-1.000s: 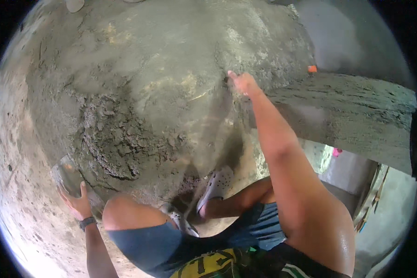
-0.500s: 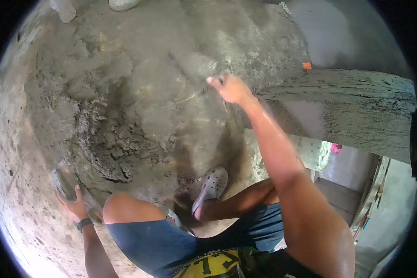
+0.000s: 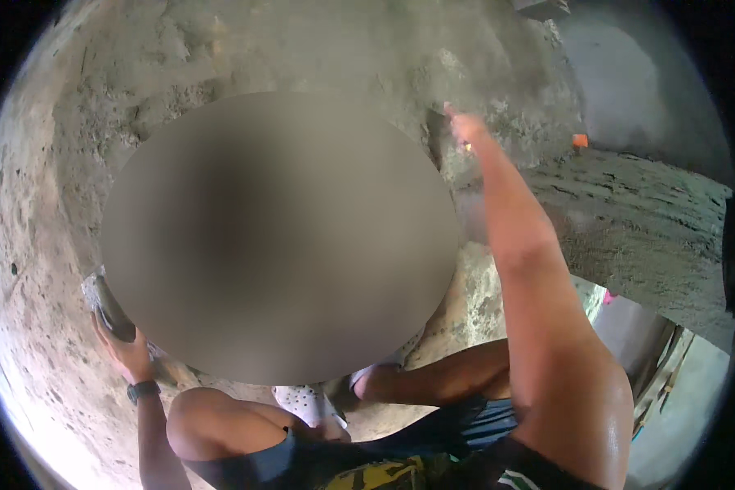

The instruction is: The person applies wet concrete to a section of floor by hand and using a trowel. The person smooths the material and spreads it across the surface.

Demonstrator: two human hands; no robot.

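A: Start with the left grip.
B: The left hand [image 3: 129, 355] grasps a gray board [image 3: 113, 314], fingers along its outer side, thumb toward its inner side.

A: Which way does the board lie from that grip?
B: Right at the fingers, reaching up and away past them. Its long axis seems to slant from upper left to lower right, but a big blurred oval covers part of that area, so I can't trace its full outline.

A: And the right grip?
B: The right hand [image 3: 468, 129] is far out at the end of a stretched arm, over the rough gray cement [image 3: 506, 122]. The fingers look curled, but they're smeared; I can't tell whether they're clenched around anything.

A: So which hand is nearer the board?
B: The left, touching it. The right is well apart, on the other side of the oval.

A: Anything farther out?
B: A cement-coated ledge [image 3: 629, 233] runs off to the right, with a small orange block [image 3: 580, 140] by its upper edge. A pale shoe [image 3: 300, 400] shows below the oval.
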